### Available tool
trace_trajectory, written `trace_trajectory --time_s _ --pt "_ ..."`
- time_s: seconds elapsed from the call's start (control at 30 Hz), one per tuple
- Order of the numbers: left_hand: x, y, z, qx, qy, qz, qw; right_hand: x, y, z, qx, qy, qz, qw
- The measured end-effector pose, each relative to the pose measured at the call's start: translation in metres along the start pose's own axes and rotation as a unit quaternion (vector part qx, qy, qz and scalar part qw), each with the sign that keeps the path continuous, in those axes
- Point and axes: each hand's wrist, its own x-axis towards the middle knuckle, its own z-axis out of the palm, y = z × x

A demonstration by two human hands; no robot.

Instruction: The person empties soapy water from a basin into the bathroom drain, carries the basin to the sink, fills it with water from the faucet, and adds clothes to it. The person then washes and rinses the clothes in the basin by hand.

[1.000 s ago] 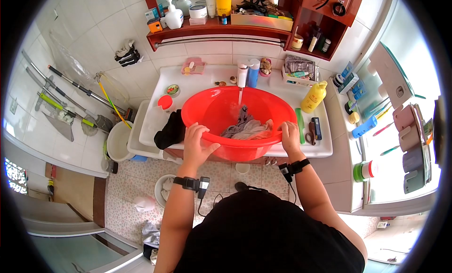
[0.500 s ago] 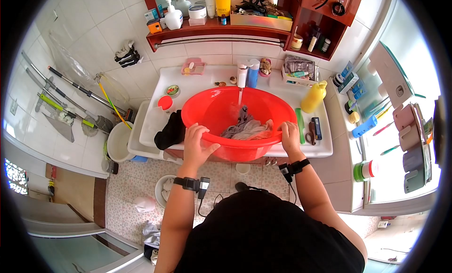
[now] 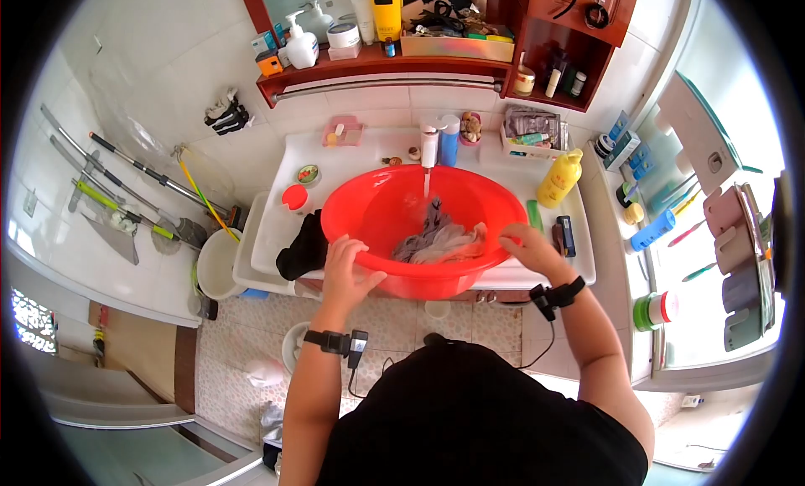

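My left hand (image 3: 342, 272) is partly closed, its fingers (image 3: 344, 249) bent over the near-left rim of the red basin (image 3: 369, 209) and its thumb spread at the outer wall; the hold is loose. My right hand (image 3: 537, 249) is partly open at the right rim, its fingers loosely bent and its thumb apart; nothing is seen gripped, and I cannot tell whether the fingertips touch the rim. Each wrist carries a black strap with a small device. The basin sits on the white desk (image 3: 270, 228), its near side jutting past the front edge. Inside, a bunched grey and pale cloth (image 3: 440, 243) lies toward the near side, clear of both hands. The faucet (image 3: 429, 146) stands behind the basin, and a stream of water (image 3: 427, 182) falls from it into the basin. Just beside the faucet is an upright blue bottle (image 3: 449, 142). Left of the basin I record a black cloth (image 3: 303, 249), a red-topped cup (image 3: 295, 198) and a round tin (image 3: 308, 175). To the right are a yellow bottle (image 3: 560, 180), upright, a green strip (image 3: 534, 214) and a dark oblong item (image 3: 568, 236). A pink soap dish (image 3: 343, 132) lies at the back.
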Motion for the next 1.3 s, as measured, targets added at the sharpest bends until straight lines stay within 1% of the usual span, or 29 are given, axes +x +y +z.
trace_trajectory --time_s 0.03,0.07,0.1,0.17,0.2,0.27,0.3,0.37,0.4,0.47,0.5,0.53,0.57,0.6,0.63,0.7,0.73,0.83,0.87,0.93,1.07,1.13,1.3 --pt "0.001 0.002 -0.001 0.003 -0.012 -0.011 1.0 0.003 0.006 -0.012 -0.002 -0.019 -0.032 0.999" --pt "0.002 0.004 -0.003 0.005 -0.014 -0.009 1.0 0.009 0.007 -0.03 -0.02 -0.047 -0.013 0.999" --pt "0.002 0.006 -0.005 0.001 -0.023 -0.02 1.0 0.016 0.011 -0.043 -0.017 -0.046 -0.013 0.999" --pt "0.004 0.009 -0.006 -0.002 -0.035 -0.031 0.999 0.032 0.021 -0.064 -0.099 -0.029 -0.01 0.995" --pt "0.004 0.009 -0.006 -0.001 -0.037 -0.037 0.999 0.043 0.021 -0.073 -0.097 -0.031 -0.01 0.995" --pt "0.005 0.01 -0.005 0.004 -0.038 -0.046 0.998 0.072 0.016 -0.085 -0.16 -0.042 -0.082 0.983" --pt "0.006 0.011 -0.005 0.006 -0.045 -0.055 0.997 0.087 0.017 -0.084 -0.158 -0.045 -0.086 0.983" --pt "0.007 0.013 -0.005 0.015 -0.048 -0.068 0.996 0.12 0.013 -0.078 -0.169 -0.067 -0.169 0.969" --pt "0.007 0.014 -0.006 0.016 -0.053 -0.071 0.996 0.139 0.008 -0.071 -0.166 -0.069 -0.176 0.968" --pt "0.008 0.015 -0.007 0.022 -0.055 -0.081 0.995 0.175 0.005 -0.056 -0.171 -0.141 -0.232 0.947" --pt "0.008 0.017 -0.007 0.02 -0.057 -0.087 0.994 0.195 0.018 -0.044 -0.169 -0.145 -0.239 0.945" --pt "0.008 0.02 -0.007 0.018 -0.059 -0.093 0.994 0.217 0.037 -0.025 -0.196 -0.15 -0.255 0.935" --pt "0.006 0.021 -0.007 0.022 -0.055 -0.101 0.993 0.231 0.038 -0.016 -0.223 -0.155 -0.272 0.923" --pt "0.005 0.023 -0.006 0.026 -0.059 -0.112 0.992 0.245 0.04 -0.01 -0.247 -0.203 -0.221 0.921" --pt "0.006 0.023 -0.007 0.03 -0.062 -0.122 0.99 0.253 0.039 -0.005 -0.244 -0.207 -0.228 0.919" --pt "0.007 0.025 -0.008 0.035 -0.063 -0.134 0.988 0.266 0.039 0.006 -0.3 -0.219 -0.181 0.911" --pt "0.007 0.027 -0.008 0.034 -0.068 -0.139 0.987 0.271 0.044 0.013 -0.297 -0.224 -0.185 0.909" --pt "0.008 0.03 -0.006 0.041 -0.061 -0.15 0.986 0.277 0.063 0.029 -0.287 -0.166 -0.23 0.915" --pt "0.008 0.03 -0.005 0.039 -0.063 -0.153 0.985 0.276 0.064 0.029 -0.286 -0.17 -0.228 0.915" --pt "0.008 0.031 -0.003 0.032 -0.055 -0.165 0.984 0.274 0.063 0.027 -0.296 -0.142 -0.242 0.913" --pt "0.008 0.029 -0.002 0.035 -0.063 -0.161 0.984 0.27 0.062 0.027 -0.298 -0.135 -0.234 0.915" --pt "0.008 0.029 -0.002 0.042 -0.068 -0.167 0.983 0.27 0.066 0.033 -0.33 -0.091 -0.256 0.904" --pt "0.007 0.03 -0.001 0.044 -0.06 -0.162 0.984 0.269 0.067 0.037 -0.337 -0.084 -0.255 0.903"
